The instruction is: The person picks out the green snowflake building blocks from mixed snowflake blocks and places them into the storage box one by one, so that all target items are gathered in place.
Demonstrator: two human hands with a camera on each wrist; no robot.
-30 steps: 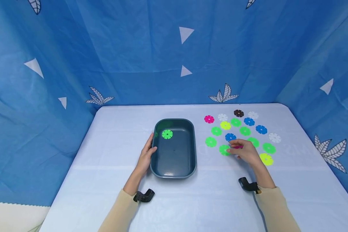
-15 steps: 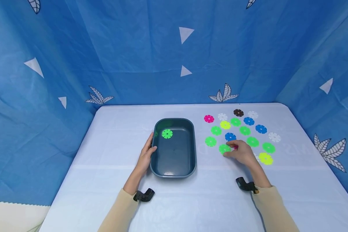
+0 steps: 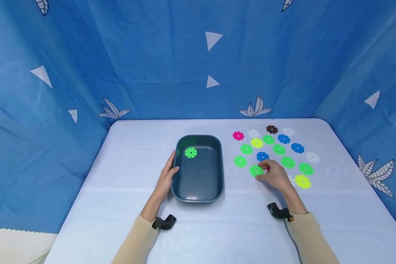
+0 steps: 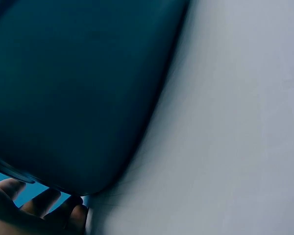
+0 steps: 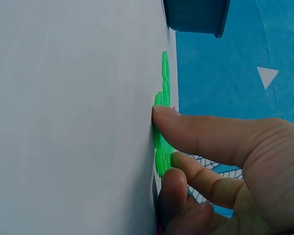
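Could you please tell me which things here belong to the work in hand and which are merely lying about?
In hand:
- right hand, fingertips on a green disc lying on the table
- left hand, resting against the dark tray
- a green disc inside the tray

Lying about:
- the other green, blue, white, yellow, pink and brown discs
- white table
- blue backdrop

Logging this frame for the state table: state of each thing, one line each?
tray: upright on the table, one green disc lying flat inside
left hand: rests against the tray's left rim, fingers straight
right hand: fingertips pressing a green table disc, a pink piece partly hidden under the fingers
other discs: flat on the table, apart
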